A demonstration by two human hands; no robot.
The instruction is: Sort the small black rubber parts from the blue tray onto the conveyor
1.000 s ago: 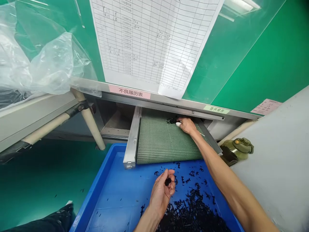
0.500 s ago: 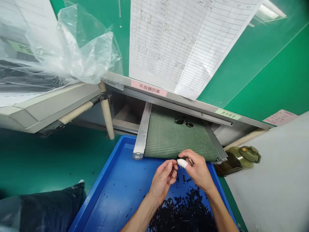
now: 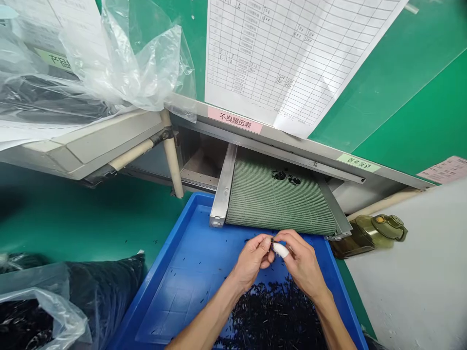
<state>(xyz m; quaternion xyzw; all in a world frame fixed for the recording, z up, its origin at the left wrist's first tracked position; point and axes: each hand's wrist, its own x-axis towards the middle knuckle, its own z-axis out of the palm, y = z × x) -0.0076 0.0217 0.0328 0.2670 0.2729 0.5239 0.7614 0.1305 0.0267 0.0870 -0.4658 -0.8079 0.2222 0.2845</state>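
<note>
My left hand (image 3: 252, 260) and my right hand (image 3: 301, 260) meet over a blue tray (image 3: 171, 287), fingertips pinched together on a small black part (image 3: 272, 242). A white cot covers one right finger. Under my wrists lies a heap of small black parts (image 3: 273, 318) in the tray. Just beyond my hands is the end of a green ribbed conveyor belt (image 3: 273, 204), with a few black parts (image 3: 286, 177) near its far end.
A printed table sheet (image 3: 292, 53) hangs on the green wall above the belt. Clear plastic bags (image 3: 109, 63) sit on a shelf at left. Dark bags of parts (image 3: 73, 296) lie at lower left. An olive bottle (image 3: 375, 231) lies beside a grey surface (image 3: 419, 272) at right.
My right hand drew back from the far end of the belt to meet my left hand over the tray. The view shifted left and down.
</note>
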